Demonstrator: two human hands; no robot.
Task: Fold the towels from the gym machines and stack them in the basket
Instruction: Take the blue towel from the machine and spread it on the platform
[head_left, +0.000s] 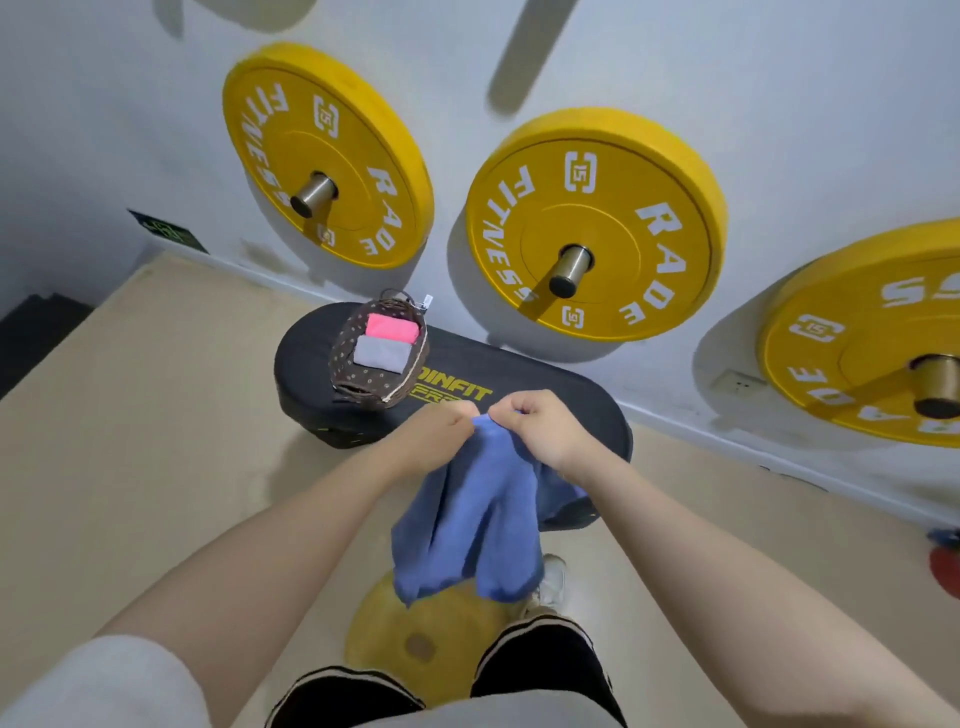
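Sitting left of centre in the frame, the brown dotted basket (382, 356) rests on a black pad (561, 410) and holds a folded pink towel (392, 328) beside a folded grey towel (382, 354). Below it at centre, the left hand (434, 434) and right hand (537, 428) pinch, apparently at one edge, the top of a blue towel (478, 525), which hangs down beneath both grips.

The blue towel (467, 519) covers part of the black pad (571, 410) and cuts off its yellow lettering. Third yellow plate (857, 332) runs off the right edge. The tag on the basket (376, 358) is way too tiny to read.
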